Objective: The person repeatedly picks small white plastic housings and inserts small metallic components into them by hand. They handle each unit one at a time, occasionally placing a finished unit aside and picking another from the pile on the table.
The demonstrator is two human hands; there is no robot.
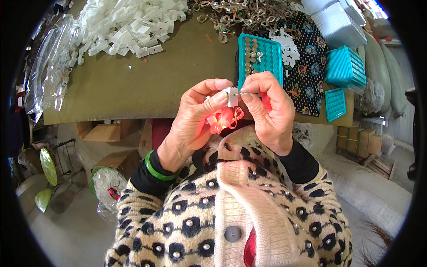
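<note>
My left hand (189, 115) pinches a small white plastic case (232, 98) upright, just past the table's front edge. Beneath the case hangs a looped bundle of thin wire (227, 119), glowing red against my left fingers. My right hand (269, 111) is closed in a pinch on a thin metal piece (238, 94), too small to name exactly, whose tip meets the case's right side. Right behind my hands lies a teal tray (271, 55) with rows of round pockets. Several coin-shaped silvery cells (253, 54) sit along its left part.
White plastic cases (133, 26) are heaped at the far left of the table (147, 84), beside clear plastic bags (51, 58). Coiled wires (249, 13) lie at the back. Patterned cloth (307, 71) carries white pieces (284, 49); stacked teal trays (344, 66) stand at right.
</note>
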